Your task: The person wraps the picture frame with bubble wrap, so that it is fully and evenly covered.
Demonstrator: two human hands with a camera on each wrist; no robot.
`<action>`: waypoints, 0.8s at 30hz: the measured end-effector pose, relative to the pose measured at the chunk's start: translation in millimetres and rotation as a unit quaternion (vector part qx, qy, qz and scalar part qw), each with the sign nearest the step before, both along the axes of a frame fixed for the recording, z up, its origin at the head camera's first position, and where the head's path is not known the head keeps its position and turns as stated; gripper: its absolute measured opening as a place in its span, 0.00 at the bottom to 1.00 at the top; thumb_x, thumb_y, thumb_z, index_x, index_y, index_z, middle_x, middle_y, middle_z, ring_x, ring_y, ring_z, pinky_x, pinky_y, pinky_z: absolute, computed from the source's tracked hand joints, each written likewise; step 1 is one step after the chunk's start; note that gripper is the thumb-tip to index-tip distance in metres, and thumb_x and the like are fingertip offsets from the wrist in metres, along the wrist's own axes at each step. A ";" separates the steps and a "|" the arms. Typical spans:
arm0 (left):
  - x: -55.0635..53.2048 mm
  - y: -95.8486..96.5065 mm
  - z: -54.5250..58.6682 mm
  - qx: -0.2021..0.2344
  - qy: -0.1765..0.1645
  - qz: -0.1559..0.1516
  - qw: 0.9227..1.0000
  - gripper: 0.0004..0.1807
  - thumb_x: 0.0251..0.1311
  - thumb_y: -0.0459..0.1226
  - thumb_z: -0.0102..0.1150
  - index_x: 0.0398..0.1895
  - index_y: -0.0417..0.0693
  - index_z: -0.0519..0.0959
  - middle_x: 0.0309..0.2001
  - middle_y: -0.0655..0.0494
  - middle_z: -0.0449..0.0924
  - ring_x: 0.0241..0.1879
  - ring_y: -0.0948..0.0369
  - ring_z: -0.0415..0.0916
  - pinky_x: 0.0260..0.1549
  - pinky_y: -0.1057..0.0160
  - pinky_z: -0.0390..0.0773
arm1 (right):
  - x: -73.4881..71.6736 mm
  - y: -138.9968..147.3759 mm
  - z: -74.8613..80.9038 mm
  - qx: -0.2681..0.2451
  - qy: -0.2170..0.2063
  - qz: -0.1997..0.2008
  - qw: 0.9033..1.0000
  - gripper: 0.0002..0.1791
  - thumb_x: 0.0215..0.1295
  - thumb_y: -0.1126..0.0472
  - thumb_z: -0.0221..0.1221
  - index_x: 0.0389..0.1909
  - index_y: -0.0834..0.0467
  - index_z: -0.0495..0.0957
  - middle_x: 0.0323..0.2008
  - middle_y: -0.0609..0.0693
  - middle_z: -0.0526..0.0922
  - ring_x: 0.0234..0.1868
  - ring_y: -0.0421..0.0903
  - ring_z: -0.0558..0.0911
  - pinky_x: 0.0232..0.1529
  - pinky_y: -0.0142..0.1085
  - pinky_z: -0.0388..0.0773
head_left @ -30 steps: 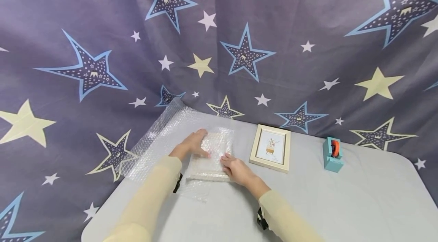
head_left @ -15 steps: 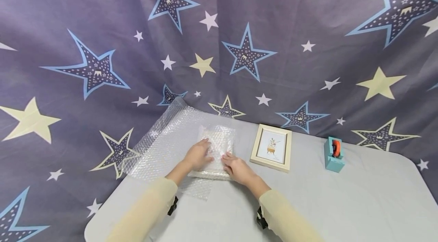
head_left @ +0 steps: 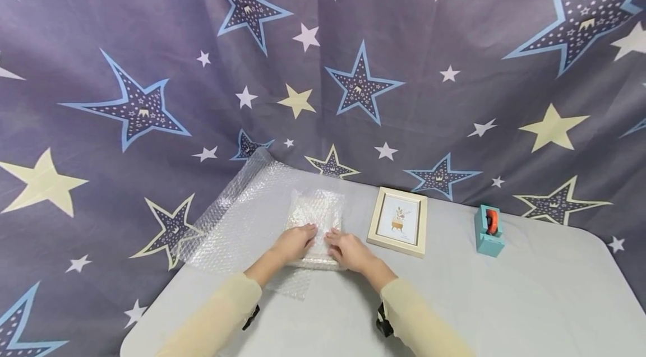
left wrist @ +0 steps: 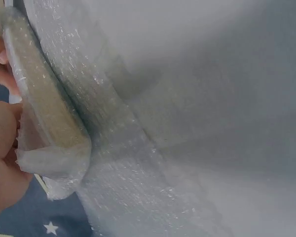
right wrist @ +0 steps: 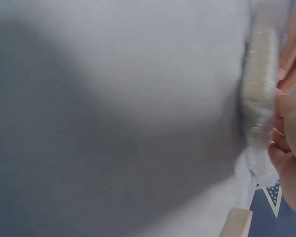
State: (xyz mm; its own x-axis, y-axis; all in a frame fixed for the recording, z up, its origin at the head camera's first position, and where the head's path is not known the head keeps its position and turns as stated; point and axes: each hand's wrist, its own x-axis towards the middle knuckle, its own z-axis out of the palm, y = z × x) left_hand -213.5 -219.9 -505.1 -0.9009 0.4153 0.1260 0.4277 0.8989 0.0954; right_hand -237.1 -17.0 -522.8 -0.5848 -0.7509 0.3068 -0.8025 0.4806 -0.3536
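A flat, rectangular package in bubble wrap [head_left: 317, 208] lies on the table, a pale beige edge showing through the layers in the left wrist view. My left hand [head_left: 294, 244] rests on its near left part, fingers pressing the plastic. Opposite it, my right hand [head_left: 352, 251] presses on the near right part, fingertips close to the left hand's. In the right wrist view the package [right wrist: 259, 89] is seen from its side, with fingers over its top. A loose bubble wrap sheet [head_left: 229, 228] spreads from under the package to the back left, ending in a roll.
To the right stands a cream picture frame [head_left: 398, 222] with a plant print, lying face up. Farther right is a teal tape dispenser [head_left: 488, 233] with an orange core. A star-patterned curtain [head_left: 429, 93] hangs behind the grey-white table [head_left: 550, 290].
My left hand has slid toward me from the package's upper left to its near part, drawing closer to the right hand. The right hand has stayed in place.
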 end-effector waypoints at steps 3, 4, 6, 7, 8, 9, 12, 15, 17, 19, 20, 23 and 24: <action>-1.3 0.3 -1.5 -0.009 0.008 0.004 1.000 0.16 0.65 0.35 0.55 0.54 0.39 0.78 0.58 0.46 0.80 0.59 0.50 0.78 0.59 0.53 0.78 | -3.4 -0.6 8.3 0.015 -0.022 0.008 1.000 0.18 0.62 0.64 0.60 0.52 0.67 0.79 0.56 0.62 0.80 0.63 0.60 0.76 0.66 0.49 0.71; -2.0 0.7 -1.9 -0.014 0.010 0.006 1.000 0.16 0.65 0.35 0.55 0.54 0.40 0.78 0.58 0.46 0.80 0.58 0.50 0.78 0.58 0.53 0.78 | -4.0 -0.4 10.3 0.018 -0.028 0.010 0.999 0.18 0.62 0.64 0.60 0.52 0.66 0.79 0.56 0.62 0.80 0.63 0.60 0.76 0.66 0.50 0.71; -2.8 1.5 -2.2 -0.020 0.011 0.008 1.000 0.15 0.65 0.34 0.55 0.53 0.40 0.79 0.57 0.46 0.80 0.58 0.50 0.78 0.57 0.54 0.79 | -4.0 0.9 12.5 0.018 -0.030 0.011 0.999 0.18 0.62 0.64 0.60 0.52 0.66 0.79 0.57 0.62 0.80 0.62 0.60 0.76 0.66 0.50 0.71; -3.0 1.9 -2.3 -0.024 0.010 0.008 1.000 0.15 0.65 0.34 0.55 0.53 0.41 0.79 0.57 0.46 0.80 0.58 0.50 0.79 0.57 0.54 0.79 | -2.7 2.4 13.5 0.013 -0.029 0.008 0.999 0.18 0.62 0.65 0.61 0.52 0.67 0.79 0.56 0.62 0.80 0.62 0.60 0.77 0.66 0.50 0.71; -3.2 2.1 -2.3 -0.029 0.010 0.009 0.999 0.15 0.65 0.34 0.55 0.52 0.41 0.79 0.57 0.46 0.81 0.57 0.51 0.79 0.57 0.55 0.79 | -1.3 4.1 14.4 0.007 -0.027 0.004 1.000 0.19 0.61 0.65 0.61 0.53 0.67 0.78 0.56 0.62 0.80 0.61 0.59 0.77 0.65 0.50 0.72; -3.1 1.9 -2.1 -0.034 0.009 0.010 0.999 0.14 0.64 0.34 0.56 0.51 0.41 0.79 0.56 0.47 0.81 0.57 0.51 0.79 0.57 0.55 0.79 | 0.2 6.0 15.4 -0.001 -0.027 0.001 1.000 0.19 0.61 0.65 0.61 0.53 0.67 0.78 0.56 0.62 0.80 0.61 0.58 0.78 0.65 0.50 0.73; -3.6 3.3 0.1 -0.043 0.002 0.016 0.999 0.13 0.63 0.34 0.56 0.50 0.42 0.79 0.56 0.47 0.81 0.57 0.51 0.79 0.57 0.55 0.79 | 1.4 18.4 19.5 -0.033 -0.027 -0.018 0.999 0.19 0.61 0.65 0.61 0.52 0.66 0.78 0.55 0.62 0.82 0.58 0.57 0.80 0.63 0.49 0.75; -3.1 3.9 1.6 -0.045 -0.008 0.022 0.999 0.13 0.63 0.33 0.57 0.50 0.41 0.79 0.56 0.47 0.81 0.57 0.50 0.79 0.57 0.55 0.79 | 0.0 38.6 23.3 -0.077 -0.034 -0.058 0.995 0.18 0.59 0.64 0.63 0.50 0.64 0.80 0.51 0.60 0.84 0.54 0.56 0.83 0.59 0.48 0.78; -3.3 4.5 1.7 -0.042 -0.011 0.017 0.999 0.12 0.62 0.33 0.57 0.48 0.41 0.79 0.55 0.46 0.82 0.56 0.50 0.80 0.57 0.55 0.79 | -2.5 58.4 25.0 -0.107 -0.033 -0.097 0.989 0.17 0.58 0.65 0.65 0.48 0.64 0.81 0.48 0.59 0.86 0.50 0.55 0.85 0.54 0.47 0.81; -3.8 5.4 1.6 -0.040 -0.010 0.011 0.999 0.12 0.62 0.33 0.56 0.48 0.40 0.79 0.55 0.46 0.82 0.56 0.49 0.80 0.56 0.55 0.80 | -6.3 82.3 25.5 -0.133 -0.030 -0.139 0.981 0.15 0.56 0.66 0.65 0.46 0.64 0.82 0.45 0.59 0.87 0.46 0.55 0.86 0.49 0.47 0.83; -4.2 6.0 1.5 -0.038 -0.008 0.010 0.999 0.11 0.62 0.33 0.57 0.46 0.40 0.80 0.53 0.46 0.82 0.54 0.49 0.81 0.55 0.54 0.80 | -8.7 95.5 25.5 -0.146 -0.026 -0.158 0.976 0.15 0.56 0.67 0.65 0.45 0.65 0.82 0.43 0.60 0.87 0.44 0.56 0.86 0.46 0.48 0.84; -5.2 7.4 1.6 -0.035 -0.005 0.013 0.999 0.07 0.61 0.33 0.58 0.41 0.42 0.80 0.50 0.46 0.84 0.49 0.48 0.83 0.51 0.54 0.82 | -15.7 138.2 24.5 -0.164 -0.019 -0.222 0.961 0.13 0.56 0.68 0.64 0.44 0.67 0.82 0.40 0.62 0.87 0.40 0.58 0.86 0.41 0.48 0.85; -5.4 8.0 2.1 -0.035 -0.004 0.015 0.999 0.06 0.61 0.33 0.58 0.39 0.43 0.80 0.48 0.46 0.85 0.47 0.49 0.83 0.49 0.54 0.83 | -17.4 153.1 24.2 -0.166 -0.018 -0.243 0.956 0.13 0.57 0.68 0.63 0.44 0.67 0.82 0.39 0.63 0.87 0.39 0.58 0.86 0.40 0.46 0.85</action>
